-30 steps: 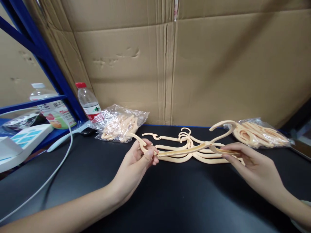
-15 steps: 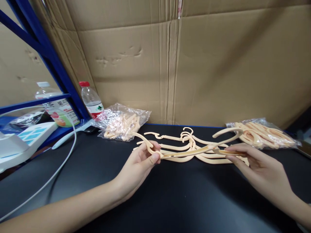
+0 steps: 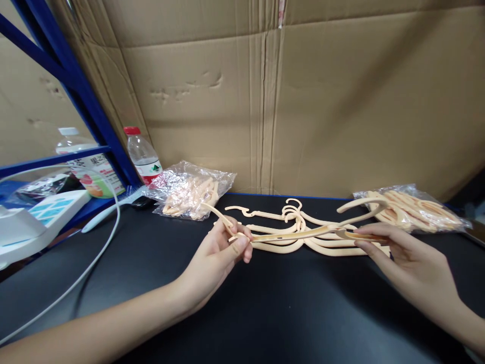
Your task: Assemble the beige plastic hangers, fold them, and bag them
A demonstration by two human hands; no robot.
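Note:
My left hand [image 3: 215,263] pinches the left end of a cream plastic hanger [image 3: 291,234], thumb and fingers closed on it. At the other end my right hand [image 3: 409,265] grips the same hanger, fingers closed on the arm below its hook. The hanger is held just above a small pile of like hangers [image 3: 299,240] lying on the black table [image 3: 265,313].
A clear bag of hangers [image 3: 189,191] lies at the back left, another bag of hangers [image 3: 413,208] at the back right. A water bottle [image 3: 142,154] stands by a blue shelf frame [image 3: 76,86]. A white cable [image 3: 87,258] crosses the left side. Cardboard [image 3: 303,101] walls the back.
The view shifted slightly left to right. Both hands kept their hold on the hanger; its left end dropped a little and the hook moved slightly right.

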